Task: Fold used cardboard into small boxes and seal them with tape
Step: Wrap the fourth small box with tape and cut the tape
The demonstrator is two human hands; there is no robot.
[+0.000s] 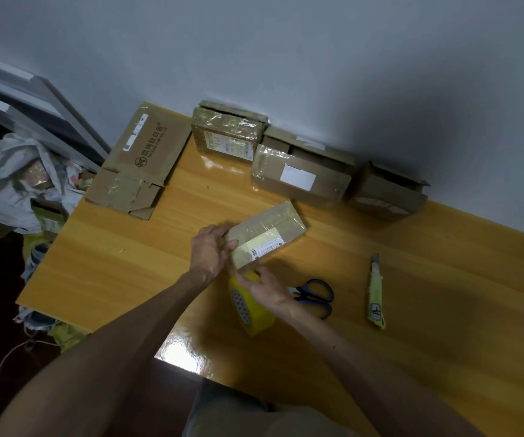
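Right hand (264, 288) covers the top of the tape roll (251, 313); can't tell if the fingers grip it or just rest there. Scissors (316, 298): blades hidden behind right wrist, only blue handles show. Left hand (210, 250) wraps near end of small box (267, 234), hiding that end. Box label (267, 246) txt too small to read; mark on utility knife (376, 291) blurred. Both forearms cut off by btm edge, as is table (128, 263) near-right corner. White bag (12, 175) at left: contents unclear.
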